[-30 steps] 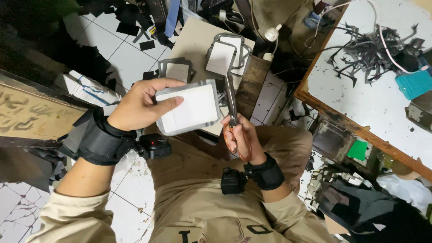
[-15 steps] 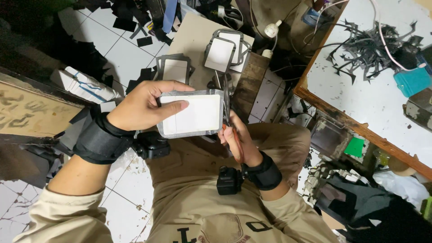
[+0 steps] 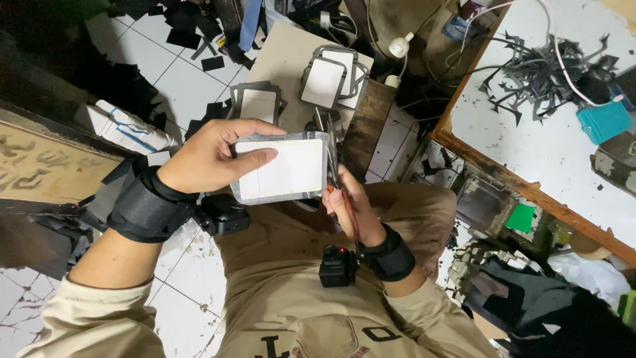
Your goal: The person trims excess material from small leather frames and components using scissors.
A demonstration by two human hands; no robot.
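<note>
Head view: card (image 3: 281, 169) lower, scissors (image 3: 331, 149) at right edge.

Black scraps (image 3: 199, 40) litter the white tiled floor (image 3: 165, 73).

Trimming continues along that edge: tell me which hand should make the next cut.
Right, probably. The right hand grips the scissors against the grey-edged white panel, which the left hand only holds.
</note>
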